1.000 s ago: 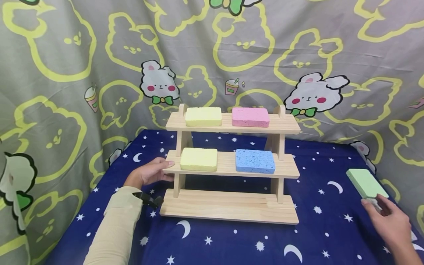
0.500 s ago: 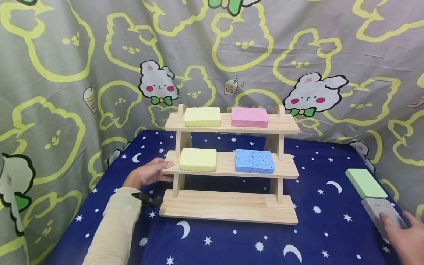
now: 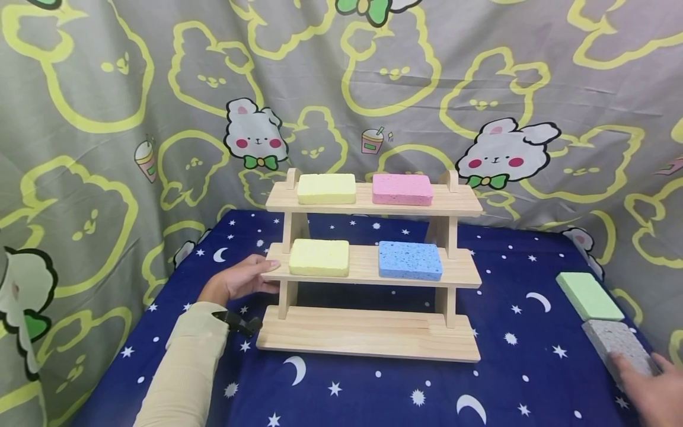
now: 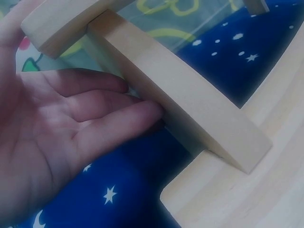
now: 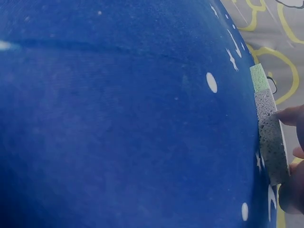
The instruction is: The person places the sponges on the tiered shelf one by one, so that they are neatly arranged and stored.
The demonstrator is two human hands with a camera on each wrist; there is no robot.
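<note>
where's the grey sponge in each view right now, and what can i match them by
Head: the grey sponge is at lower right, just below the green sponge.
Left wrist: not in it.
Right wrist: the grey sponge is near the right edge, again just below the green sponge.
Shared landmark: the blue cloth, seen in all three.

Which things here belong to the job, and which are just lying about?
Job, likely:
rack, held by left hand
gray sponge, touched by right hand
green sponge
upper yellow sponge
lower yellow sponge
pink sponge
blue sponge

Just around:
cloth
curtain
black wrist gear
</note>
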